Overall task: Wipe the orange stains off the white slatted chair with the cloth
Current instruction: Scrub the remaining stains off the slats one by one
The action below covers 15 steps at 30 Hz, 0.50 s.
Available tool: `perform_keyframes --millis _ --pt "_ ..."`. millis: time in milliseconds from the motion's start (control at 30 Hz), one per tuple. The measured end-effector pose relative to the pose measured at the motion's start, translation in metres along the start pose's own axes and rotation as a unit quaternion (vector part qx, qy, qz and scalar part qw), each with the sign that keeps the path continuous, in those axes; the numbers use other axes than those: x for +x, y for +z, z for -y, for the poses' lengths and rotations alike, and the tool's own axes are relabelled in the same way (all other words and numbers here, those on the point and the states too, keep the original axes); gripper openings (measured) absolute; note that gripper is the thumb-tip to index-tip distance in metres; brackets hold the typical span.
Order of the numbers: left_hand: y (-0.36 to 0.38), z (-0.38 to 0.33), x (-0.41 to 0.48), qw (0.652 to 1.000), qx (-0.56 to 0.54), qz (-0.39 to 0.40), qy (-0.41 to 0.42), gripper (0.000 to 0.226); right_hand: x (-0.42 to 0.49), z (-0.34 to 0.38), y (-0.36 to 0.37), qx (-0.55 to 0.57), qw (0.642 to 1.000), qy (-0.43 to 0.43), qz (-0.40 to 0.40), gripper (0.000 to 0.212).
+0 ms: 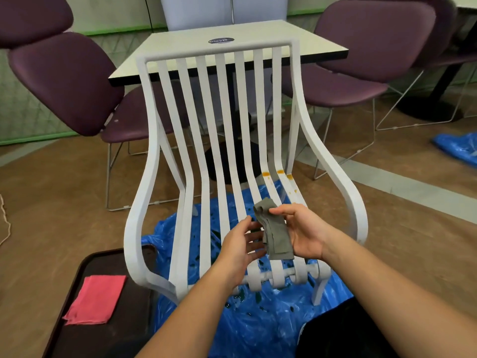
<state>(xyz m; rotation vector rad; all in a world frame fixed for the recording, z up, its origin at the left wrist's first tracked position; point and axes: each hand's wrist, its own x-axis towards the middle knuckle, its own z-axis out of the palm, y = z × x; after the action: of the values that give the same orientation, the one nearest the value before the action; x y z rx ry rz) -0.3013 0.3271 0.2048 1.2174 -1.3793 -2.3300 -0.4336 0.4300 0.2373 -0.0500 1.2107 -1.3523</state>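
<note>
Forearms come up from the bottom edge of my feed, both bare, and meet over the front of the chair (152, 140) seat. My right hand (303, 232) holds the cloth (276, 232): a grey-green piece folded into a narrow strip that lies across the palm, with the thumb pressed down over its upper end. My left hand (241, 245) is wide, its fingers spread and fairly straight, with the tips right at the lower left edge of the cloth. I cannot tell whether they touch it.

The cloth hangs just above the right-hand slats, clear of the orange stains (265, 174). Those sit farther back, where the seat curves up into the backrest. They mark the rightmost slats and the bar beside them, with a few smaller drips a little nearer to me.

The chair stands on a blue plastic sheet (258, 326) speckled with dark wet spots. To my left a dark tray (85, 264) carries a folded pink cloth (95, 299). Behind the chair stands a pale table (258, 34), with purple chairs (64, 81) on either side. More crumpled blue plastic (459, 148) lies on the brown floor at the far right.
</note>
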Motion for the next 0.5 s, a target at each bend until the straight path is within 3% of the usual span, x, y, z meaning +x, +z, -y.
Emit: perform_keyframes --millis 200,500 --pt "0.005 -0.018 0.007 1.0 0.0 0.013 0.025 0.031 0.014 -0.001 0.009 0.002 0.998 -0.051 -0.045 0.034" --pt "0.005 -0.027 0.019 0.999 0.021 -0.01 0.041 0.019 0.029 -0.004 0.015 -0.098 0.988 -0.081 -0.085 0.035"
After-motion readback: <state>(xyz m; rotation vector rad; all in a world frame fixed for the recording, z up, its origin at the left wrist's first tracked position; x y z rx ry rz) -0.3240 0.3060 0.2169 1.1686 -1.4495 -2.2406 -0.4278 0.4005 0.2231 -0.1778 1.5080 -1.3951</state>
